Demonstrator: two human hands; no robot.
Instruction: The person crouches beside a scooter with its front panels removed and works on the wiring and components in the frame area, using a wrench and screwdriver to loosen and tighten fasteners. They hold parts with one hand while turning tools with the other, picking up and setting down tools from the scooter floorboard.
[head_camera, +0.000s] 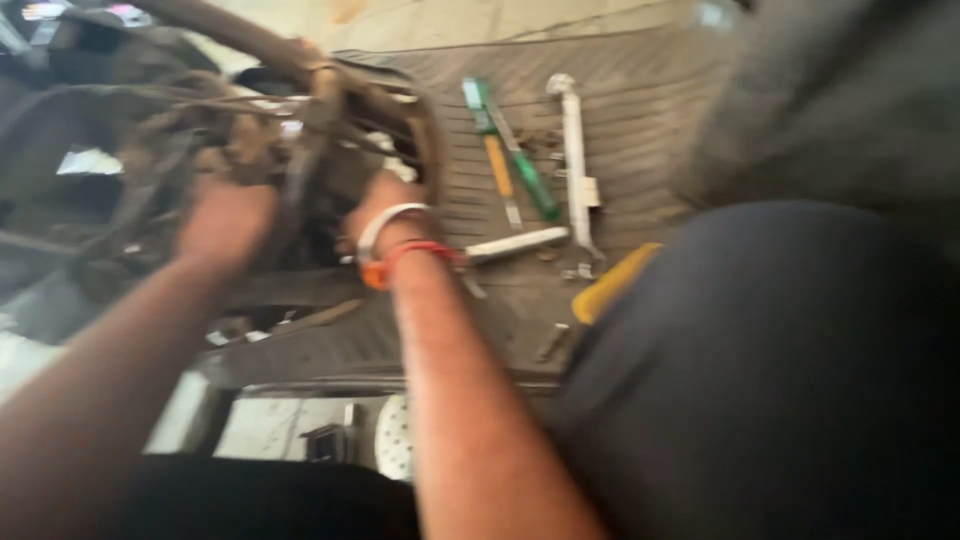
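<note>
The frame is blurred by motion. My left hand (225, 220) reaches into a dirty brown metal assembly with tangled wires (300, 130) at the upper left. My right hand (385, 205), with a white band and red and orange threads at the wrist, is pressed against the same assembly's right side. The fingers of both hands are hidden inside the parts, so what they grip cannot be made out.
A ribbed dark mat (620, 120) holds tools: a green-handled screwdriver (520, 160), a yellow-handled one (497, 165), a long white socket wrench (575, 150), a short white bar (515, 244), a yellow handle (612, 283). My dark-clothed knee (780, 370) fills the right.
</note>
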